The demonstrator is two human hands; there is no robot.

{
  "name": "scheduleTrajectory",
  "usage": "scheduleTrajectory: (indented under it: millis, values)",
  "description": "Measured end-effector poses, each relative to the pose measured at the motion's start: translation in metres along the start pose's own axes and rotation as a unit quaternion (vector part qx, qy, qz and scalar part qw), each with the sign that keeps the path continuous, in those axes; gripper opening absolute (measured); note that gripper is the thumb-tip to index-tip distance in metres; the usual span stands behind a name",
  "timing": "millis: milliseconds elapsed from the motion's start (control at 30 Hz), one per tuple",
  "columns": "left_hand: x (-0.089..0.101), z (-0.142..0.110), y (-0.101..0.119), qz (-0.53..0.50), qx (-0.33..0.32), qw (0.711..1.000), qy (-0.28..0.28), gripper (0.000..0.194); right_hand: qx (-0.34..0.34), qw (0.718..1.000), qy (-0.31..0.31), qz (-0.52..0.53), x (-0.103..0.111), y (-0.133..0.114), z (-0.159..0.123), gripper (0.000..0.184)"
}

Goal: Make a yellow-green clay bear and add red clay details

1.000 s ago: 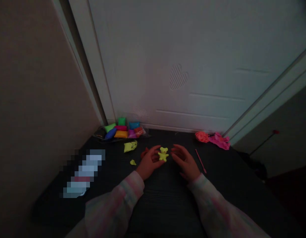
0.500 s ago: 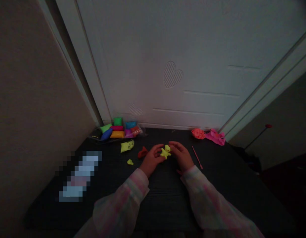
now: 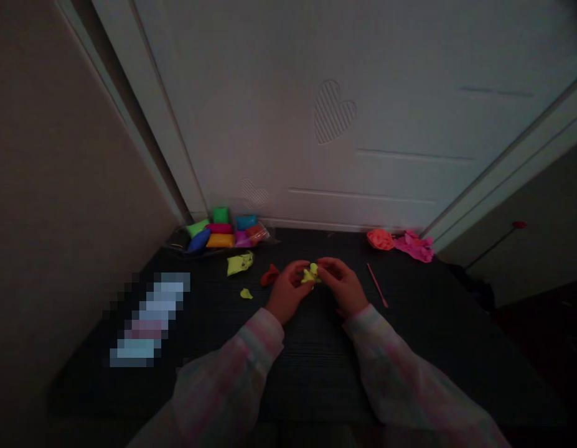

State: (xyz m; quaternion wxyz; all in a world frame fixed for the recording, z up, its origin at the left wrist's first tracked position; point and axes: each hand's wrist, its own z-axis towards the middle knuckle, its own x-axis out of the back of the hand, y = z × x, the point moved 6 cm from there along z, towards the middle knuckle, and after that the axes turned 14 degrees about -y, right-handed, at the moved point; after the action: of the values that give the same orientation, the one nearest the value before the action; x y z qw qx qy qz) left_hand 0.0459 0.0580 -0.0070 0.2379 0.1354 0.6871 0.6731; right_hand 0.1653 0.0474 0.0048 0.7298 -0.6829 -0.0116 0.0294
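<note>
the thumb and fingers of the left hand [image 3: 287, 294] pinch a small yellow figure [image 3: 310, 274], which sits between the two hands, just above the table. the fingers of the right hand [image 3: 345, 289] curl around its other side, the thumb at the figure's edge; whether they press on it or only touch it, i cannot tell. the figure has a rounded head and short stubby limbs, its detail blurred in the dim light.

just beside the left knuckles lies a red lump [image 3: 270, 275]. farther to the left are a small yellow scrap [image 3: 246, 294] and, beyond it, a crumpled yellow packet [image 3: 239, 264]. to the right of the right hand a thin pink stick [image 3: 378, 286] lies slantwise. both wrists come out of pale striped sleeves [image 3: 388, 354].

at the back left, a clear bag [image 3: 271, 237] holds small packets [image 3: 220, 240] in green, blue, orange, purple and other colours. at the back right, a coral bundle [image 3: 380, 239] touches a bright pink crumpled piece [image 3: 415, 246]. a pixelated item [image 3: 148, 320] lies near the left edge of the dark table [image 3: 316, 379]. behind it all stands a pale door [image 3: 251, 106] with a striped heart [image 3: 333, 113].
</note>
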Motion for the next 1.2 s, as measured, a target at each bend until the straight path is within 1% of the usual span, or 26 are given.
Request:
scheduleTrajectory:
  millis: [233,467,533,600,700,800,900,1000,1100,1200]
  values:
    - [-0.001,0.0,-0.001,-0.012,0.003,1.0,-0.011,0.036,0.012,1.0,-0.002,-0.019,-0.001,0.001,0.0,0.021]
    - [0.002,-0.002,0.004,-0.035,0.02,0.999,0.0,0.045,0.047,0.996,0.066,-0.042,0.01,-0.013,-0.008,0.023]
    - [0.002,-0.003,0.004,-0.047,0.018,0.999,-0.003,0.045,0.065,0.993,0.07,-0.074,0.012,-0.015,-0.011,0.021]
    - [0.0,-0.004,0.002,-0.059,0.01,0.998,-0.012,0.043,0.098,0.985,0.057,-0.13,0.01,-0.018,-0.013,0.017]
    - [-0.001,-0.006,0.0,-0.063,0.003,0.998,-0.016,0.041,0.16,0.96,0.027,-0.229,0.001,-0.025,-0.018,0.014]
    - [-0.001,-0.009,0.001,-0.061,0.007,0.998,-0.005,0.038,0.218,0.915,0.009,-0.338,-0.01,-0.034,-0.024,0.015]
    - [-0.002,-0.011,0.005,-0.048,-0.004,0.999,0.014,0.037,0.251,0.87,0.016,-0.424,-0.016,-0.041,-0.03,0.015]
    - [-0.004,-0.012,0.01,-0.011,-0.027,0.999,0.019,0.035,0.27,0.836,0.031,-0.477,-0.018,-0.044,-0.032,0.014]
    - [-0.006,-0.013,0.011,0.011,-0.035,0.999,0.012,0.032,0.278,0.817,0.04,-0.504,-0.017,-0.044,-0.033,0.013]
    - [-0.006,-0.013,0.01,0.026,-0.035,0.999,0.011,0.032,0.277,0.812,0.038,-0.512,-0.017,-0.044,-0.032,0.012]
